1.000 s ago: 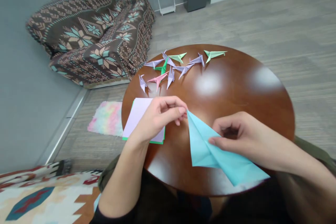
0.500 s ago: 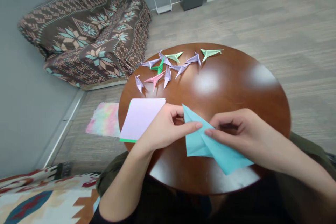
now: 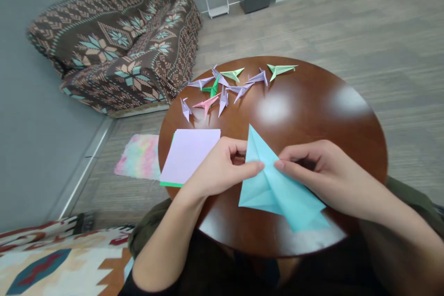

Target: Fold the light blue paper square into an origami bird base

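Observation:
A light blue sheet of origami paper (image 3: 274,185), partly folded and creased, is held between my two hands above the near part of the round table. My left hand (image 3: 229,164) pinches its left side, thumb on the front face and fingers behind. On the opposite side my right hand (image 3: 319,171) grips the edge between thumb and fingers. One corner of the paper points up and away, while loose flaps hang toward me. Beside my left forearm lies a stack of square lilac paper (image 3: 192,152), with a green edge showing beneath.
Several folded paper cranes in lilac, pink and green, among them a pink crane (image 3: 207,104) and a light green crane (image 3: 279,70), lie along the far left of the brown round table (image 3: 312,106). A sofa with a patterned cover (image 3: 121,51) stands beyond, near a pastel rug (image 3: 138,156).
The blue paper has turned slightly and opened out, its top corner now higher. Both hands keep their grip, the right thumb shifting a little up and right.

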`<state>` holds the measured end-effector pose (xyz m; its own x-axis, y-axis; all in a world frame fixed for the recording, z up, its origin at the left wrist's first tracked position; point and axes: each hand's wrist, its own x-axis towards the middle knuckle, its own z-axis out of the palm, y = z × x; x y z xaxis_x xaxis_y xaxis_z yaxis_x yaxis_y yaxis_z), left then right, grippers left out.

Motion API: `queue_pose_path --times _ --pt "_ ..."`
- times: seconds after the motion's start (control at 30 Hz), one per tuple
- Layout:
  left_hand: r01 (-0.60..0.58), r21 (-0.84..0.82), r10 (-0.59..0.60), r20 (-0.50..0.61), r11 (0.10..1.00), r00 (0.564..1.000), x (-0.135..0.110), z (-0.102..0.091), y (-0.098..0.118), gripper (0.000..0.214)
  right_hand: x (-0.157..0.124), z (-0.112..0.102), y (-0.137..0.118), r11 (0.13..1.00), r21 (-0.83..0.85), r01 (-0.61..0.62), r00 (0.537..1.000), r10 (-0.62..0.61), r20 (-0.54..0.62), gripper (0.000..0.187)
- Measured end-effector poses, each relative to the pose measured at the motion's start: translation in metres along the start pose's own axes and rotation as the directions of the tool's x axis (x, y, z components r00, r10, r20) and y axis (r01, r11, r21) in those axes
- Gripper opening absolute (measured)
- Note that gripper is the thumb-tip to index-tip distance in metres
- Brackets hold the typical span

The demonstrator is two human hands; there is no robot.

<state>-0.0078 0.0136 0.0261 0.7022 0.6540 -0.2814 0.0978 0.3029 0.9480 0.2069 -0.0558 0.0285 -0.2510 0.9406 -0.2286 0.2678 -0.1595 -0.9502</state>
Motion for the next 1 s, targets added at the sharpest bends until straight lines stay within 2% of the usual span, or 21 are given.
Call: queue_pose_path --times 0.1,0.33,0.4,0.47,0.5,0.53,0.57,0.6,0.63,0.67,0.7,0.77,0.8,0.83,0.87,0.9,0.93,0.97,1.0 --pt "0.035 0.023 -0.034 -0.013 0.999 0.999 0.0 0.003 0.0 0.011 0.001 0.002 0.0 1.0 -0.021 0.011 1.0 -0.011 -0.017 0.03" --pt "0.01 0.128 -0.008 -0.019 0.992 1.0 0.003 0.001 0.001 0.002 0.001 0.002 0.0 0.994 -0.103 0.042 0.999 -0.044 -0.023 0.034" --pt "-0.069 0.179 0.095 -0.142 0.981 0.985 0.005 -0.003 -0.001 0.005 0.001 0.002 0.001 0.981 -0.182 0.072 0.989 -0.094 -0.112 0.035" --pt "-0.179 0.236 0.249 -0.312 0.955 0.917 0.006 -0.006 -0.002 0.016 0.0 0.003 0.004 0.946 -0.309 0.102 0.936 -0.196 -0.291 0.034" --pt "-0.216 0.242 0.293 -0.356 0.946 0.887 0.006 -0.006 -0.003 0.021 0.0 0.005 0.005 0.915 -0.387 0.115 0.882 -0.273 -0.384 0.032" --pt "-0.221 0.214 0.283 -0.326 0.951 0.902 0.006 -0.004 -0.003 0.025 0.0 0.007 0.006 0.876 -0.466 0.125 0.814 -0.359 -0.456 0.029" --pt "-0.206 0.168 0.243 -0.242 0.964 0.939 0.006 -0.001 -0.003 0.027 0.001 0.01 0.006 0.827 -0.544 0.142 0.744 -0.452 -0.493 0.027" --pt "-0.195 0.133 0.215 -0.167 0.972 0.962 0.007 0.003 -0.004 0.025 0.001 0.014 0.007 0.778 -0.606 0.167 0.691 -0.531 -0.491 0.023" --pt "-0.196 0.097 0.207 -0.115 0.976 0.972 0.007 0.007 -0.004 0.029 0.001 0.018 0.007 0.736 -0.65 0.189 0.665 -0.583 -0.467 0.02" --pt "-0.203 0.066 0.207 -0.056 0.977 0.977 0.008 0.011 -0.005 0.035 0.001 0.023 0.007 0.702 -0.684 0.2 0.646 -0.619 -0.446 0.018" --pt "-0.224 0.039 0.225 -0.036 0.974 0.974 0.009 0.014 -0.006 0.04 0.002 0.027 0.007 0.68 -0.7 0.218 0.659 -0.631 -0.408 0.016" --pt "-0.24 0.01 0.24 -0.057 0.971 0.969 0.012 0.016 -0.009 0.045 0.003 0.031 0.008 0.669 -0.698 0.255 0.72 -0.613 -0.325 0.016" --pt "-0.236 0.002 0.235 -0.088 0.972 0.968 0.013 0.016 -0.011 0.046 0.005 0.031 0.009 0.668 -0.695 0.266 0.734 -0.608 -0.303 0.016" --pt "-0.22 -0.006 0.218 -0.12 0.975 0.968 0.015 0.014 -0.013 0.046 0.006 0.03 0.01 0.663 -0.7 0.267 0.73 -0.613 -0.302 0.016" --pt "-0.202 -0.022 0.197 -0.146 0.979 0.969 0.016 0.011 -0.014 0.047 0.009 0.027 0.012 0.656 -0.709 0.26 0.705 -0.63 -0.325 0.016" --pt "-0.184 -0.046 0.174 -0.163 0.982 0.971 0.017 0.009 -0.015 0.048 0.011 0.023 0.014 0.649 -0.72 0.245 0.654 -0.659 -0.371 0.014" --pt "-0.167 -0.074 0.153 -0.17 0.983 0.973 0.017 0.006 -0.016 0.05 0.014 0.018 0.016 0.649 -0.728 0.219 0.626 -0.666 -0.405 0.019" --pt "-0.157 -0.103 0.138 -0.171 0.982 0.976 0.018 0.003 -0.017 0.051 0.017 0.013 0.018 0.678 -0.705 0.207 0.617 -0.65 -0.444 0.03" --pt "-0.15 -0.128 0.127 -0.167 0.98 0.978 0.018 0.001 -0.017 0.051 0.019 0.008 0.02 0.735 -0.639 0.226 0.639 -0.607 -0.473 0.04"
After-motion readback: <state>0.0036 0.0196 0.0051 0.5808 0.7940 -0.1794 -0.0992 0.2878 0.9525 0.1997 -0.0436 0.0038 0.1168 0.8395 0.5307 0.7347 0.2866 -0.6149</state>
